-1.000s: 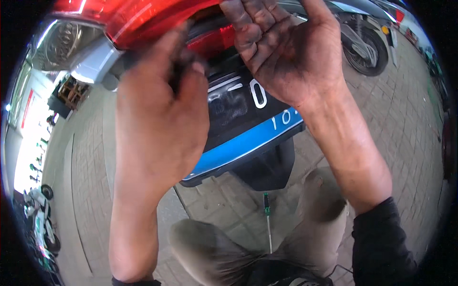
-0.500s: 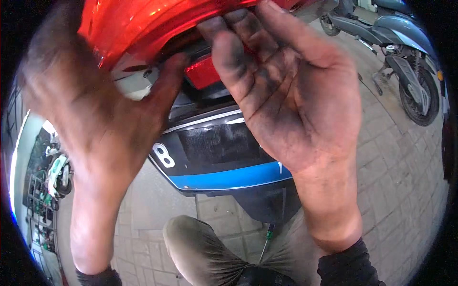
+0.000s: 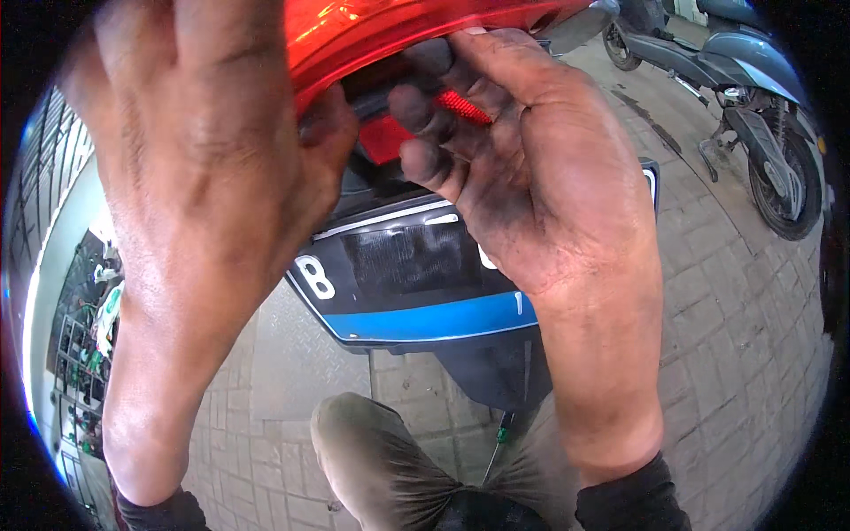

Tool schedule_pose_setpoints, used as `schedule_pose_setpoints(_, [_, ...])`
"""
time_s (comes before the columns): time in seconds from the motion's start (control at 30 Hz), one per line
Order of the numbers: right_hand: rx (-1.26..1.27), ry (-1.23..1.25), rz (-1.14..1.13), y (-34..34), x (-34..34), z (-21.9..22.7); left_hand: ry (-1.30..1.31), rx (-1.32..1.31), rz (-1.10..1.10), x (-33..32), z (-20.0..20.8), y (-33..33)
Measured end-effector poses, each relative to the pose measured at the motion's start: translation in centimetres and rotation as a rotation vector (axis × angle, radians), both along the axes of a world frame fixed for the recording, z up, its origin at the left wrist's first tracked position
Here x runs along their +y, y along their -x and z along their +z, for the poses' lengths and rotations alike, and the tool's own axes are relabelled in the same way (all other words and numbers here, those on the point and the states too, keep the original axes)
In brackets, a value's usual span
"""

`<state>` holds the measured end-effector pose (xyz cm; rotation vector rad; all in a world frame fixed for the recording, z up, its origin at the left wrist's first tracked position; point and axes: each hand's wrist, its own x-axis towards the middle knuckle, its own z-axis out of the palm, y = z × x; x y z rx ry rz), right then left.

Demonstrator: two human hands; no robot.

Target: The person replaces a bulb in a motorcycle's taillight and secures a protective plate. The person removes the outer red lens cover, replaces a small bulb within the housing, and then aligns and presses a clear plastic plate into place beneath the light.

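Observation:
A glossy red tail light cover (image 3: 381, 44) fills the top middle, at the rear of a scooter. My left hand (image 3: 204, 133) is on its left side, with the thumb under the lower rim and the fingers up over the side, their tips out of view. My right hand (image 3: 549, 168), palm up and dark with grime, has its thumb along the lower rim. Its index finger goes underneath, and its other fingers are loosely curled below. Between the hands are a red reflector (image 3: 381, 139), partly covered, and a black number plate (image 3: 398, 265) with a blue band.
A screwdriver (image 3: 503, 435) with a green handle is between my knees (image 3: 354, 442). A blue-grey scooter (image 3: 753, 88) stands at the right on the paving (image 3: 708, 354). A metal plate (image 3: 310, 363) is on the ground at left, beyond which a rack (image 3: 80, 354) holds several things.
My left hand has moved right and up, closer in on the cover. The right hand has turned slightly, its thumb along the rim and its fingers curled more below. The view has shifted a little.

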<state>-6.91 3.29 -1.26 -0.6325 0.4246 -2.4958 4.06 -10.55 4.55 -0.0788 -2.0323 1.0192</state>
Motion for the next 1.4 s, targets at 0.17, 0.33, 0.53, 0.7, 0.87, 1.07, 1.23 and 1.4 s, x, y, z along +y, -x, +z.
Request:
schedule_pose_setpoints(0.17, [0.026, 0.258, 0.267, 0.7, -2.3, -1.9, -0.022, 0.002, -0.021, -0.3, -0.6, 0.6])
schedule_pose_setpoints(0.33, [0.03, 0.442, 0.369, 2.0, -4.4, -2.0, -0.035, -0.003, -0.043, -0.3, -0.9, 0.9])
schedule_pose_setpoints(0.53, [0.079, 0.426, 0.281, 1.8, -4.1, -1.9, -0.046, -0.004, -0.054, -0.5, -1.1, 0.9])
schedule_pose_setpoints(0.7, [0.126, 0.418, 0.193, 1.7, -4.6, -1.9, -0.069, -0.004, -0.076, -0.7, -1.0, 1.2])
schedule_pose_setpoints(0.87, [0.233, 0.412, 0.034, 1.0, -6.1, -2.2, -0.075, 0.003, -0.068, -1.1, -1.1, 1.0])
schedule_pose_setpoints(1.07, [0.359, 0.411, -0.176, 1.0, -5.3, -1.9, -0.063, 0.01, -0.103, 0.2, -0.4, 1.6])
schedule_pose_setpoints(1.23, [0.29, 0.338, -0.095, 0.4, -5.7, -2.2, -0.067, 0.01, -0.093, -0.8, -0.8, 1.4])
schedule_pose_setpoints(1.4, [0.133, 0.349, 0.058, 0.2, -4.1, -1.4, -0.066, 0.024, -0.112, -0.4, -0.5, 1.5])
